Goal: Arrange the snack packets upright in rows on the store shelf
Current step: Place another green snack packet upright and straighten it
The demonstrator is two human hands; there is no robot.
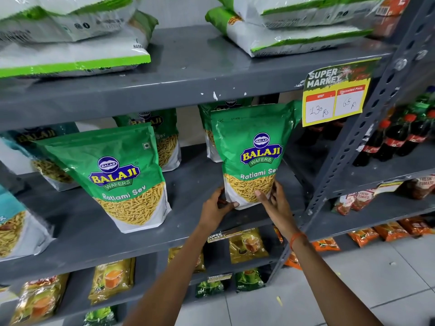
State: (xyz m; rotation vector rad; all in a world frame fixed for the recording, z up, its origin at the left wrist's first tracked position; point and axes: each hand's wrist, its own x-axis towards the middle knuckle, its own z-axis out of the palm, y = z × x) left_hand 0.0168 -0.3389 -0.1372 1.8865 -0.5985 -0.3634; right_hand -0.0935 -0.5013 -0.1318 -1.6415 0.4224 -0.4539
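A green Balaji Ratlami Sev packet (pixel 255 147) stands upright at the right of the grey middle shelf (pixel 193 184). My left hand (pixel 215 208) grips its lower left corner and my right hand (pixel 274 200) presses its lower right side. Behind it stands another green packet (pixel 207 128), mostly hidden. A second front packet (pixel 117 175) stands upright left of centre, leaning slightly, with one more packet (pixel 164 137) behind it. Further packets (pixel 44 161) stand at the left, and a teal-topped one (pixel 14 229) is at the far left edge.
White-and-green bags (pixel 294 31) lie flat on the shelf above. A yellow price tag (pixel 336 95) hangs from that shelf's edge at right. A perforated grey upright (pixel 367 128) borders the shelf. Cola bottles (pixel 400 140) fill the neighbouring rack. Tea packets (pixel 247 245) sit below.
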